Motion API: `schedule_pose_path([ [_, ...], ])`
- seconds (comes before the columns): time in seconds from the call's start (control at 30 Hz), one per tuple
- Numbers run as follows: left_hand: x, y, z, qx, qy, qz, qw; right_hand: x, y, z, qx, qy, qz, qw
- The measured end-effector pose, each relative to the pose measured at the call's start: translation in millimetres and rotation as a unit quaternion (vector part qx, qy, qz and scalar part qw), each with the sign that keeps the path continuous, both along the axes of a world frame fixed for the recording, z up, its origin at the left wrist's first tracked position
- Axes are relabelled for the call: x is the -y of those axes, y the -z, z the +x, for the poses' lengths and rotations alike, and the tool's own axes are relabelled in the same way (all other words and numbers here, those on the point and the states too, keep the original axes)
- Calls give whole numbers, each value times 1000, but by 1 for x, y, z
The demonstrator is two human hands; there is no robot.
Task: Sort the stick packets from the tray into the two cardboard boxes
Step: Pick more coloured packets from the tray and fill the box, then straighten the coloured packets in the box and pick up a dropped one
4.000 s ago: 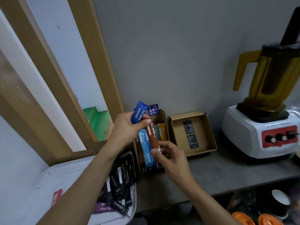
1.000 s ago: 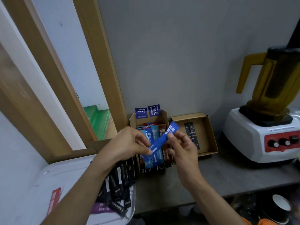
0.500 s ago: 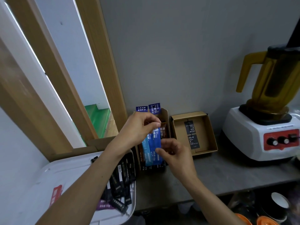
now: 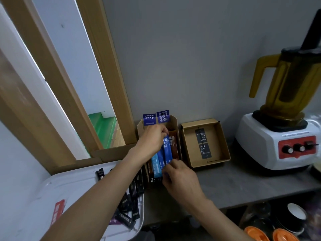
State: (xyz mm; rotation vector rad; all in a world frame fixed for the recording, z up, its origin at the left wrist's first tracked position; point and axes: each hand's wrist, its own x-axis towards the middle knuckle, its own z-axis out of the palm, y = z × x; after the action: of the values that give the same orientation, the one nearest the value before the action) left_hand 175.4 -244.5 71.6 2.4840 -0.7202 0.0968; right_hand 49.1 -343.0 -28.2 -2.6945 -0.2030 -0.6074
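My left hand (image 4: 152,139) pinches the far end of a dark blue stick packet (image 4: 167,147), and my right hand (image 4: 178,174) holds its near end. The packet lies lengthwise in the left cardboard box (image 4: 174,120), among light blue and brown packets. The right cardboard box (image 4: 219,136) holds only black packets laid end to end. The white tray (image 4: 73,185) at lower left carries several black packets (image 4: 132,202), a red one (image 4: 58,210) and a purple one.
A blender with a yellow jug (image 4: 284,94) on a white base stands on the grey shelf (image 4: 243,185) at right. Cups and orange lids (image 4: 283,235) sit below the shelf. A wooden frame (image 4: 104,75) runs along the left.
The blue packet was held up between both hands a second ago. It has since been turned lengthwise and lowered into the left box with both hands still on it.
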Motion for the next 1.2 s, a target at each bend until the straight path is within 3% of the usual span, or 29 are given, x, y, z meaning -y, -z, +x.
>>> schedule_pose_path([
  [0.13, 2, 3, 3, 67, -9, 58, 996, -4, 1, 9, -39, 8, -48, 998],
  [0.4, 0, -1, 7, 127, 9, 93, 987, -1, 1, 11, -59, 5, -50, 997],
  [0.6, -14, -18, -7, 179, 31, 51, 982, 3, -3, 5, -39, -2, -10, 999],
  [0.77, -77, -29, -33, 214, 98, 55, 970, -3, -10, -6, -7, -9, 31, 999],
  [0.83, -115, -25, -40, 183, 60, 41, 980, -13, -13, -8, 0, -22, 55, 998],
  [0.97, -192, -2, -53, 103, -113, 41, 987, -47, -19, -5, 5, -81, 96, 992],
  [1.1, -257, 33, -73, 10, -265, 117, 957, -87, -20, 5, -17, -174, 90, 981],
  [1.2, -288, 52, -92, -46, -337, 150, 928, -115, -21, 10, -46, -264, 17, 963],
])
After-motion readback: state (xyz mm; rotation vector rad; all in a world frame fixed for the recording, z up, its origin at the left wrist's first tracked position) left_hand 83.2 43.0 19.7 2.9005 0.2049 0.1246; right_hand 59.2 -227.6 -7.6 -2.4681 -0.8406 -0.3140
